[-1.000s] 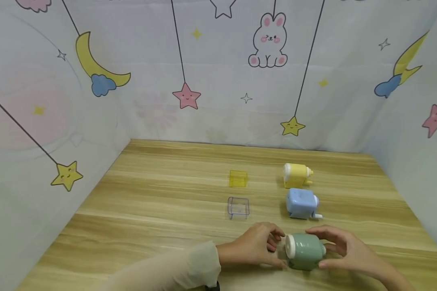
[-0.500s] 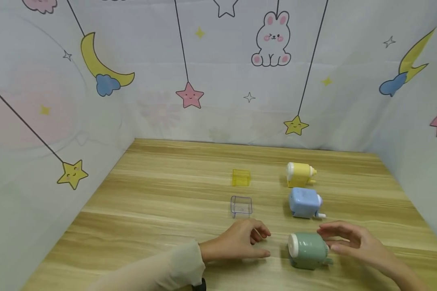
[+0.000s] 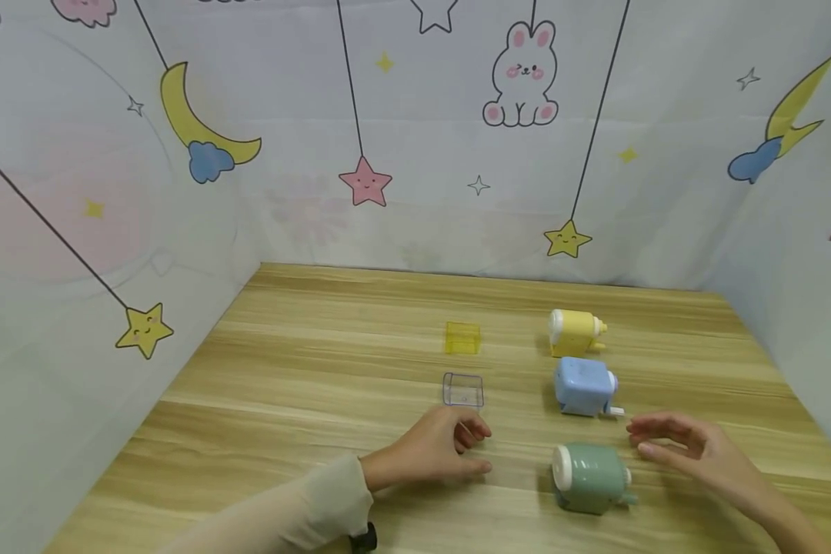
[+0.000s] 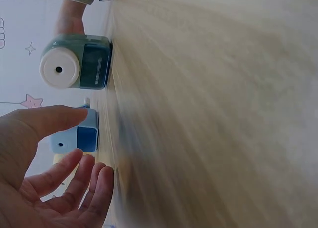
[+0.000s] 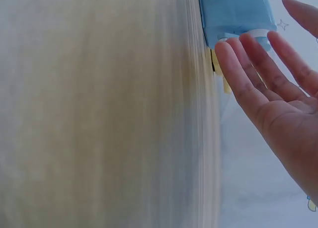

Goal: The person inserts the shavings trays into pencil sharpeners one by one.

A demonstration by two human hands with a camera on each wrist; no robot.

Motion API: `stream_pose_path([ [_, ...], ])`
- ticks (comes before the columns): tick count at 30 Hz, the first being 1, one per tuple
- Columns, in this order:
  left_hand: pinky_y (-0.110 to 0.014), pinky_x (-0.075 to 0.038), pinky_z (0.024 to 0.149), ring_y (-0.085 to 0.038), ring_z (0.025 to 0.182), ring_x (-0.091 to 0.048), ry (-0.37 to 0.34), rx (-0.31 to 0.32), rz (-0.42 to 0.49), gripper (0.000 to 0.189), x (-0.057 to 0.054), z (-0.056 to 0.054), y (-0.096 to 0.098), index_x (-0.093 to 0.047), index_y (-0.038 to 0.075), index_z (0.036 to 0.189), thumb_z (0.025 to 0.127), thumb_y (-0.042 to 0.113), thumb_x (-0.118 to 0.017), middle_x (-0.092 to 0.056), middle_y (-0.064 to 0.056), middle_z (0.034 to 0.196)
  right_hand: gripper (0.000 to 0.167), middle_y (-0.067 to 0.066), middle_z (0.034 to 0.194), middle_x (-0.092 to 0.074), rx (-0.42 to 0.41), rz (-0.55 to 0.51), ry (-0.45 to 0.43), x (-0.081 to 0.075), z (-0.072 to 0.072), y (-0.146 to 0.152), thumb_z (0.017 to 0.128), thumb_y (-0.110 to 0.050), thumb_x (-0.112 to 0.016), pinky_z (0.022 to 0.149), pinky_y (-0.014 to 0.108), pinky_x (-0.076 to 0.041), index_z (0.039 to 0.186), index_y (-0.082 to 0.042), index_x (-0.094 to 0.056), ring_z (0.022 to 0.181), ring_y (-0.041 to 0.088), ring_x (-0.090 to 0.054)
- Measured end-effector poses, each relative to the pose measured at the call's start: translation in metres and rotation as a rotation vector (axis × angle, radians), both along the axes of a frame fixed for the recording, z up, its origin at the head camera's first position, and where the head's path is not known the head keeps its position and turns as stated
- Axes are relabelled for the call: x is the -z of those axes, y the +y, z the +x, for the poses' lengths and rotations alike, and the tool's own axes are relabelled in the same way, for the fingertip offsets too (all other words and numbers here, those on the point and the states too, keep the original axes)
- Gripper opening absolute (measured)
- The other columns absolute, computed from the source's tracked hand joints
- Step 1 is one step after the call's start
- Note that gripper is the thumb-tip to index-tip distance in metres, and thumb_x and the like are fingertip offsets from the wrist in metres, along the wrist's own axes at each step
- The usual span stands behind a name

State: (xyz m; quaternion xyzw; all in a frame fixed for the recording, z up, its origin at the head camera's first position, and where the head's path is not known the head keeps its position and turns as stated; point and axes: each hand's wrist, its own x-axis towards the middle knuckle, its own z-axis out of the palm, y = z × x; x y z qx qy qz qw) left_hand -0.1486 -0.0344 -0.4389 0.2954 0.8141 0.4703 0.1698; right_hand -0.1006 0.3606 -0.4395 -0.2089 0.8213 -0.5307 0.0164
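Observation:
A green pencil sharpener (image 3: 592, 478) with a white round front and a crank stands on the table between my hands, touched by neither. My left hand (image 3: 432, 446) hovers to its left with relaxed fingers, just in front of a clear, purple-edged tray (image 3: 463, 390). To the right of the sharpener, my right hand (image 3: 692, 446) is held with loosely bent fingers and nothing in them. Behind the green one is a blue pencil sharpener (image 3: 585, 385); the left wrist view shows the dark open slot in the blue sharpener's (image 4: 87, 133) front.
A yellow pencil sharpener (image 3: 573, 332) stands behind the blue one. To its left lies a clear yellow tray (image 3: 462, 338). White printed fabric (image 3: 422, 223) walls in the back and sides of the wooden table (image 3: 305, 338).
Both hands have come away from the green pencil sharpener, the left hand moving left and the right hand moving right and slightly back. The sharpener stays standing. The head view has shifted slightly.

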Motion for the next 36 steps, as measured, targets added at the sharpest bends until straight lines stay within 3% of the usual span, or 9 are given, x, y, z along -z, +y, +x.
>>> stream_pose_path([
  [5,-0.020,-0.057,0.074,-0.011,0.084,-0.066,0.014,-0.021,-0.026,0.030,0.001,-0.004,-0.010,-0.070,0.006,0.102,0.079,0.016,-0.087,-0.069,0.000,0.095,0.033,0.016,0.113,-0.069,0.053,0.053,0.034,-0.001,-0.004,0.004,0.091,0.009,-0.066,0.082,0.021,-0.056,0.122,0.012,-0.058,0.100,0.014,-0.069],
  [11,-0.021,-0.057,0.073,-0.012,0.083,-0.065,0.023,-0.050,-0.031,0.029,0.002,-0.009,-0.024,-0.070,0.005,0.101,0.079,0.017,-0.087,-0.069,-0.001,0.094,0.031,0.017,0.112,-0.069,0.100,0.084,0.007,-0.002,-0.010,0.006,0.091,0.003,-0.069,0.080,0.023,-0.058,0.120,0.007,-0.061,0.099,0.012,-0.069],
  [24,-0.020,-0.057,0.069,-0.022,0.084,-0.067,0.050,-0.160,-0.002,0.027,0.005,-0.023,-0.042,-0.068,0.001,0.093,0.078,0.013,-0.087,-0.068,-0.008,0.093,0.031,0.016,0.106,-0.069,0.082,0.077,0.112,-0.001,-0.028,0.005,0.085,0.010,-0.072,0.079,0.023,-0.058,0.115,0.010,-0.062,0.097,0.009,-0.068],
  [32,-0.021,-0.058,0.068,-0.022,0.083,-0.067,0.073,-0.201,0.012,0.036,0.007,-0.031,-0.044,-0.064,-0.002,0.098,0.075,0.012,-0.089,-0.066,-0.011,0.094,0.036,0.020,0.108,-0.068,0.079,0.086,0.081,-0.003,-0.038,0.004,0.085,0.007,-0.074,0.079,0.025,-0.058,0.118,0.012,-0.059,0.097,0.011,-0.068],
  [36,-0.022,-0.058,0.069,-0.021,0.083,-0.066,0.070,-0.223,0.020,0.049,0.007,-0.035,-0.042,-0.060,-0.003,0.108,0.073,0.013,-0.091,-0.064,-0.012,0.098,0.038,0.017,0.110,-0.069,0.084,0.078,0.043,-0.005,-0.042,0.001,0.086,0.005,-0.074,0.078,0.026,-0.059,0.120,0.012,-0.058,0.098,0.010,-0.068],
])
